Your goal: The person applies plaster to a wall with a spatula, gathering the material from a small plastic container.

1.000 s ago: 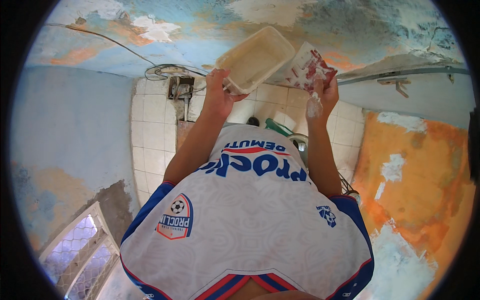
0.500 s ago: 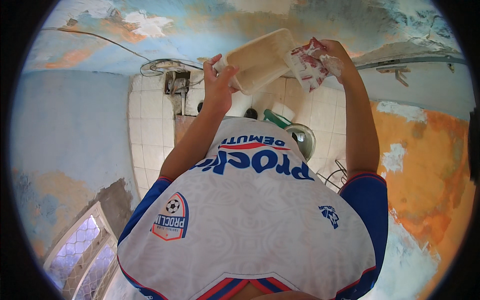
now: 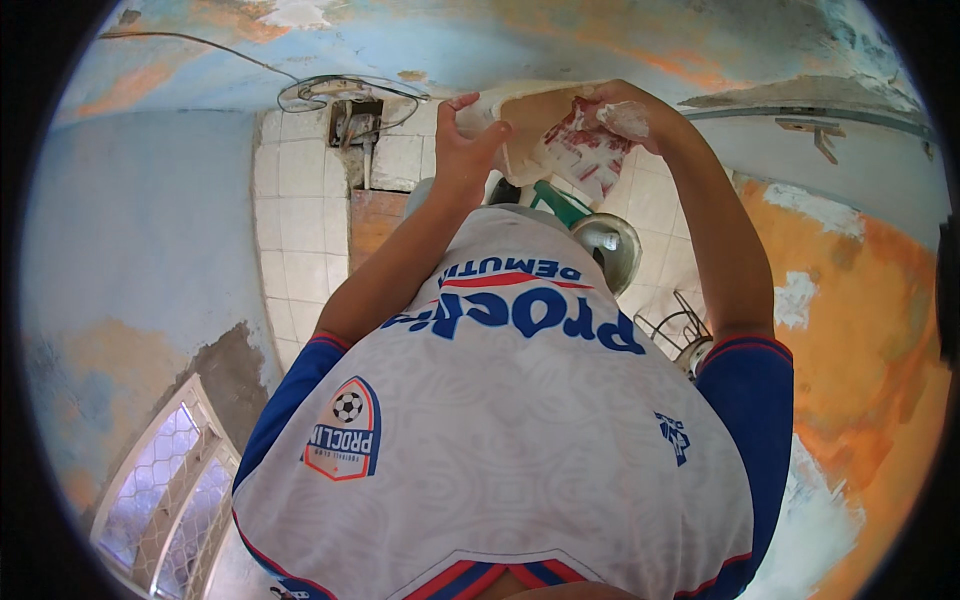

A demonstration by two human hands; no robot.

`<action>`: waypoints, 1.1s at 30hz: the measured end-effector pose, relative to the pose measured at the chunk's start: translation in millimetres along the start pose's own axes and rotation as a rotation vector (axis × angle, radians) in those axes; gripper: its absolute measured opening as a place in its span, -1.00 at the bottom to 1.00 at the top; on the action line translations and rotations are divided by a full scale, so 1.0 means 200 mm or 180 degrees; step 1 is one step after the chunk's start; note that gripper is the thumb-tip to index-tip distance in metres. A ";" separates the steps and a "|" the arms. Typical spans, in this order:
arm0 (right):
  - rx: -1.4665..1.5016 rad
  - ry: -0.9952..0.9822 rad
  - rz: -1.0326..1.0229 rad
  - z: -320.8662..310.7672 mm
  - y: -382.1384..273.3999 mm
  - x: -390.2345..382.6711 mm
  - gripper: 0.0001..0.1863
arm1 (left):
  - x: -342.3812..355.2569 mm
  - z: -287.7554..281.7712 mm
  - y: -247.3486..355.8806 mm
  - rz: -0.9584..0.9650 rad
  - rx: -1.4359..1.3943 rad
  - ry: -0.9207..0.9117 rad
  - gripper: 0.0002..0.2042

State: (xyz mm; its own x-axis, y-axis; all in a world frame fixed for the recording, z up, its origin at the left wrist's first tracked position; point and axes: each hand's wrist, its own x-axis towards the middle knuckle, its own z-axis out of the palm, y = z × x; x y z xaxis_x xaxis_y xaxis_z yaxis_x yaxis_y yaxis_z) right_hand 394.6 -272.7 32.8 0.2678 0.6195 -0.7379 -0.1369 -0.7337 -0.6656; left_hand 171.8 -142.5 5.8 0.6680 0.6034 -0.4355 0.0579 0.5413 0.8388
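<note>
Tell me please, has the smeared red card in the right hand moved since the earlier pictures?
Yes: the card has moved left, away from the orange wall and closer to the tub.

Smooth plastic tub [image 3: 530,110], paste-smeared sheet [image 3: 592,160], matt cloth shirt [image 3: 510,430], rough wall [image 3: 850,310]

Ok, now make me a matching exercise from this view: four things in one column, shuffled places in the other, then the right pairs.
Things:
1. Beige tub
2. Flat red piece
3. Mesh-covered window
4. Orange wall

Places:
A. Far right of the picture
B. In the right hand, smeared with white
C. Lower left corner area of the picture
D. Gripped by the left hand

Right pairs: 1-D, 2-B, 3-C, 4-A.
</note>
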 end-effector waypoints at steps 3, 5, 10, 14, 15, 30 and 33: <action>-0.0457 0.0045 0.0003 0.04 -0.01 0.00 -0.75 | -0.03 -0.04 0.02 -0.0094 0.0115 -0.0046 -0.36; -0.0278 0.0333 0.0173 0.08 -0.06 -0.06 -0.77 | 0.00 -0.09 0.00 0.0116 0.0213 -0.0139 -0.36; -0.0550 0.0358 0.0378 0.19 -0.15 -0.17 -0.77 | -0.05 -0.19 0.04 0.0593 0.0318 -0.0309 -0.37; -0.0224 0.0058 0.0345 0.33 -0.08 -0.09 -0.68 | -0.09 -0.31 0.10 0.0797 0.0428 -0.0282 -0.38; -0.0086 0.0013 0.0297 0.40 -0.13 -0.09 -0.67 | -0.12 -0.35 0.13 0.0728 0.0278 -0.0274 -0.38; 0.0712 -0.0267 0.0471 0.99 -0.16 0.16 -0.63 | -0.21 -0.95 0.11 0.0397 -0.0196 0.0401 -0.33; 0.1413 -0.0489 -0.0133 0.98 -0.12 0.10 -0.57 | -0.24 -1.00 0.17 0.0228 -0.0575 0.0421 -0.32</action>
State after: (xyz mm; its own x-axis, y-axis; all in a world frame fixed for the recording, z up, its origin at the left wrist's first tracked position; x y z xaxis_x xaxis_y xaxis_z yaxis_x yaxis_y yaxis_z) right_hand 216.0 -188.1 13.2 0.1420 0.7046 -0.6952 -0.5325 -0.5377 -0.6537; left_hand -7.0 -36.3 -9.5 0.5620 0.7090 -0.4259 -0.1277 0.5831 0.8023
